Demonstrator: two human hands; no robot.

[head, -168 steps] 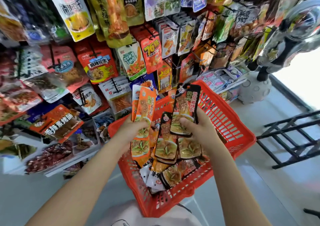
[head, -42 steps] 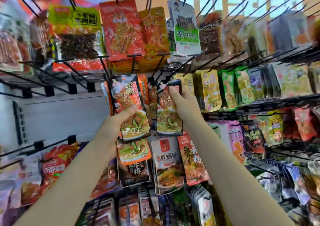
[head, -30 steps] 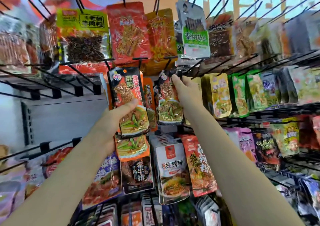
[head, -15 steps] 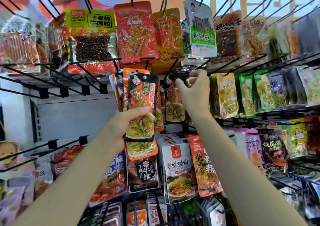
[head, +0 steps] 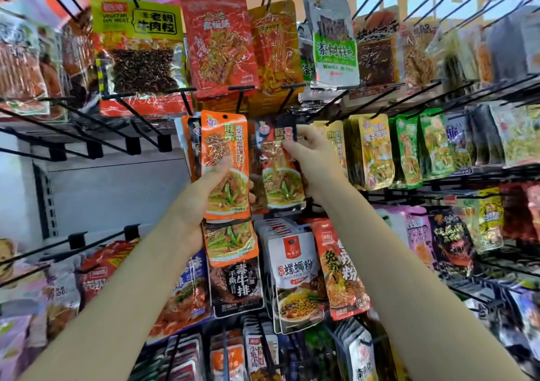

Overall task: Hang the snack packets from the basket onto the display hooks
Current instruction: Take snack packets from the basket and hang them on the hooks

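My left hand (head: 204,193) grips a small stack of snack packets, an orange packet (head: 226,161) in front with more behind and below it, held up in front of the rack. My right hand (head: 311,158) pinches the top corner of a dark packet (head: 277,173) that sits at a black display hook (head: 287,94) in the middle row. Whether the packet's hole is on the hook is hidden. The basket is out of view.
Rows of black hooks (head: 380,105) jut toward me, loaded with packets: yellow and green ones (head: 377,152) to the right, a red packet (head: 219,41) above, white noodle packets (head: 295,281) below. Bare hooks (head: 73,135) stick out at the left before a grey wall.
Since the basket, both hands rose to the rack. In the last second my left hand's stack shifted so an orange packet faces front, and my right hand stayed at the dark packet's top.
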